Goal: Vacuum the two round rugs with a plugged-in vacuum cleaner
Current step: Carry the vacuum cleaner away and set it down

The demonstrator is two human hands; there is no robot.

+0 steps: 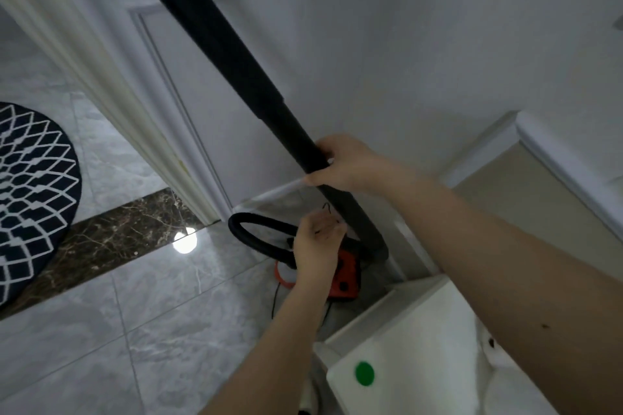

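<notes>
A long black vacuum tube [215, 40] slants from the top left down to the floor by the wall. My right hand [347, 162] grips it near its lower part. Below it lies the red vacuum body [349, 274] with a looped black hose [253, 232] and a thin black cord [274, 301] trailing on the tiles. My left hand [317, 242] hovers over the vacuum body, fingers curled, with a thin dark wire-like bit at its fingertips; what it holds is unclear. A round black rug with a white lattice pattern [30, 192] lies at the far left.
A white door and frame [188, 131] stand ahead, with a dark marble threshold strip [111, 239] across the grey tiled floor. A white cabinet top with a green dot [411, 354] sits at the lower right. A beige wall ledge [539, 185] is on the right.
</notes>
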